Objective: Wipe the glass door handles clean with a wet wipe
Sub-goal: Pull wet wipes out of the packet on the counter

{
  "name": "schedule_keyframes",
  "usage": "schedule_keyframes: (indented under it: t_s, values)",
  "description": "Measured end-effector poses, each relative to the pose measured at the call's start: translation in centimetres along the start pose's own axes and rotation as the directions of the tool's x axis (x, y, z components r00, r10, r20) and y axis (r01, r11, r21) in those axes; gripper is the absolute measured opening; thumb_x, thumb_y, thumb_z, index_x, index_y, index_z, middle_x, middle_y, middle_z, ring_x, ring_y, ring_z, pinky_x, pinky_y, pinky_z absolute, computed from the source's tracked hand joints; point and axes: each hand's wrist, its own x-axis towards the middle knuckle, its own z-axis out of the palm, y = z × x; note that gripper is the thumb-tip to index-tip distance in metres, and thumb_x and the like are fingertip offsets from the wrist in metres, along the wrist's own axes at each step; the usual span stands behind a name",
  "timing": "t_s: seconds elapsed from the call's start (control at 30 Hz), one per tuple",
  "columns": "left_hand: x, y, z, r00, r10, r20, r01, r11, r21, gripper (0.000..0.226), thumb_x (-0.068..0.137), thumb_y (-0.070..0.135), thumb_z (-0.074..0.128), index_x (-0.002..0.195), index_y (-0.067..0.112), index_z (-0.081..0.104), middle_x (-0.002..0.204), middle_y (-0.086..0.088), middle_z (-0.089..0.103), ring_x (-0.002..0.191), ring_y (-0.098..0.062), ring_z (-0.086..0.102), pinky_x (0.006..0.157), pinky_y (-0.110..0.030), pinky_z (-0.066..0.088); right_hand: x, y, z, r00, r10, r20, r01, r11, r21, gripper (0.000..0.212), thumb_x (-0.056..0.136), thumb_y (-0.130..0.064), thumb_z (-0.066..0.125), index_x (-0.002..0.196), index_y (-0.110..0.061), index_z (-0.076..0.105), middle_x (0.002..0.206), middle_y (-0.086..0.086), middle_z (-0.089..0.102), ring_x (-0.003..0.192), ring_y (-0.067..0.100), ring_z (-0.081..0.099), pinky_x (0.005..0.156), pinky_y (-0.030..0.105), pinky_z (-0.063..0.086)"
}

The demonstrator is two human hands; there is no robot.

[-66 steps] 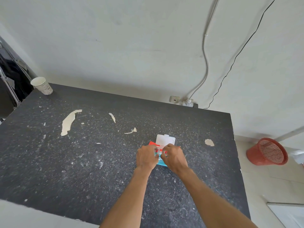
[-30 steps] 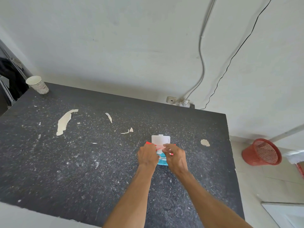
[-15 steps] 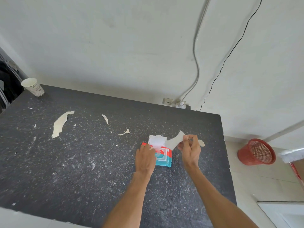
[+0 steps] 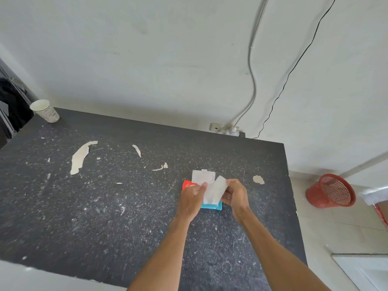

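- Head camera: a white wet wipe (image 4: pixel 215 191) was held up between both hands, just above its pack and clear of the table top.
- The sheet's left edge was pinched between the thumb and curled fingers of the left hand (image 4: pixel 192 199).
- Its right edge was gripped by the right hand (image 4: pixel 236 195), whose fingers were curled round it from the far side.
- The wipe was seen partly unfolded and tilted, with its upper corner toward the wall. Whether its lower end touched the pack could not be told, since the hands covered that spot.
- The wipe pack (image 4: pixel 211 205), red at the left and teal at the near edge, was lying flat on the table directly under the hands.
- The pack's white flip lid (image 4: pixel 202 177) was folded open, away from the person.
- The table (image 4: pixel 105 206), dark and speckled, was marked with pale patches (image 4: pixel 80 156) where the surface had peeled.
- A paper cup (image 4: pixel 45 111) was standing upright at the far left corner, well apart from the pack.
- A wall socket (image 4: pixel 215 127) was set just behind the table's far edge. From there a white cable (image 4: pixel 252 80) and a black cable (image 4: pixel 294 66) were run up the wall.
- A red mesh basket (image 4: pixel 331 191) was seen tipped over on the floor to the right of the table.
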Motion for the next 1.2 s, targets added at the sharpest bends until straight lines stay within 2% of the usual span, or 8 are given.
schedule_keyframes:
  t_s: [0.17, 0.3, 0.5, 0.63, 0.87, 0.97, 1.1, 1.2]
  values:
    - [0.7, 0.7, 0.5, 0.994, -0.11, -0.005, 0.107, 0.972, -0.21, 0.019, 0.088, 0.026, 0.069, 0.094, 0.008, 0.072, 0.088, -0.004, 0.074, 0.08, -0.021, 0.069, 0.063, -0.029, 0.052, -0.4, 0.0, 1.0, 0.994, 0.019, 0.112, -0.008, 0.995, -0.097, 0.028, 0.085, -0.023, 0.072, 0.108, -0.017, 0.056, 0.097, 0.004, 0.072, 0.082, 0.019, 0.071, 0.062, 0.029, 0.058]
    - [0.8, 0.1, 0.3, 0.988, -0.153, -0.028, 0.138, 0.944, -0.301, 0.004, 0.085, 0.017, 0.072, 0.088, 0.018, 0.074, 0.086, 0.0, 0.075, 0.08, -0.017, 0.071, 0.064, -0.029, 0.059, 0.0, -0.2, 1.3, 0.987, 0.047, 0.156, -0.031, 0.994, -0.102, 0.043, 0.073, -0.011, 0.082, 0.11, -0.019, 0.061, 0.098, 0.004, 0.072, 0.085, 0.022, 0.072, 0.067, 0.035, 0.059]
    - [1.2, -1.2, -0.4, 0.962, -0.271, -0.02, 0.228, 0.845, -0.484, 0.024, 0.09, 0.01, 0.067, 0.109, -0.005, 0.07, 0.104, -0.013, 0.071, 0.096, -0.027, 0.069, 0.077, -0.039, 0.061, 0.6, 0.3, 1.1, 0.981, 0.13, 0.144, -0.108, 0.983, -0.149, 0.013, 0.077, -0.007, 0.077, 0.088, -0.008, 0.069, 0.098, 0.007, 0.073, 0.09, 0.025, 0.069, 0.065, 0.031, 0.058]
    - [1.4, -1.2, -0.7, 0.953, -0.288, -0.091, 0.219, 0.866, -0.45, 0.018, 0.091, 0.011, 0.064, 0.103, 0.0, 0.071, 0.099, -0.014, 0.072, 0.093, -0.028, 0.069, 0.077, -0.045, 0.061, 0.8, 0.9, 0.8, 0.983, 0.148, 0.105, -0.133, 0.981, -0.141, 0.02, 0.074, -0.009, 0.08, 0.077, -0.009, 0.06, 0.099, 0.009, 0.07, 0.09, 0.026, 0.067, 0.073, 0.04, 0.059]
    - [1.7, -1.8, -1.8, 0.917, -0.378, -0.126, 0.297, 0.86, -0.416, 0.016, 0.089, 0.008, 0.053, 0.081, 0.014, 0.065, 0.089, -0.01, 0.067, 0.097, -0.031, 0.064, 0.083, -0.05, 0.058, 1.3, 0.6, 0.6, 0.977, 0.209, 0.048, -0.206, 0.977, -0.059, 0.042, 0.075, 0.0, 0.077, 0.112, -0.013, 0.062, 0.111, 0.005, 0.063, 0.101, 0.026, 0.064, 0.079, 0.041, 0.06]
    - [1.8, -1.7, -1.8, 0.905, -0.408, -0.119, 0.314, 0.832, -0.458, 0.013, 0.088, 0.009, 0.052, 0.085, 0.014, 0.065, 0.095, -0.011, 0.065, 0.099, -0.032, 0.062, 0.085, -0.049, 0.058, 1.2, 0.8, 0.8, 0.975, 0.211, 0.076, -0.202, 0.974, -0.106, 0.034, 0.079, -0.002, 0.074, 0.11, -0.012, 0.067, 0.112, 0.005, 0.064, 0.1, 0.022, 0.063, 0.077, 0.036, 0.06]
    - [1.9, -1.3, -1.7, 0.91, -0.414, -0.028, 0.333, 0.768, -0.547, 0.023, 0.091, 0.007, 0.048, 0.104, 0.003, 0.066, 0.11, -0.019, 0.066, 0.104, -0.036, 0.063, 0.074, -0.038, 0.06, 0.5, 1.0, 1.3, 0.996, -0.061, -0.068, 0.018, 0.859, -0.511, 0.023, 0.081, -0.022, 0.076, 0.103, -0.021, 0.07, 0.099, -0.006, 0.068, 0.086, 0.011, 0.063, 0.068, 0.03, 0.059]
    - [1.6, -0.6, -1.6, 0.925, -0.379, 0.031, 0.319, 0.729, -0.606, 0.022, 0.092, 0.005, 0.047, 0.086, 0.017, 0.064, 0.101, -0.014, 0.069, 0.097, -0.033, 0.066, 0.06, -0.029, 0.058, -0.6, 0.4, 2.3, 0.931, -0.348, -0.111, 0.193, 0.727, -0.659, 0.028, 0.075, -0.056, 0.072, 0.087, -0.031, 0.066, 0.086, -0.016, 0.064, 0.075, 0.002, 0.059, 0.058, 0.018, 0.047]
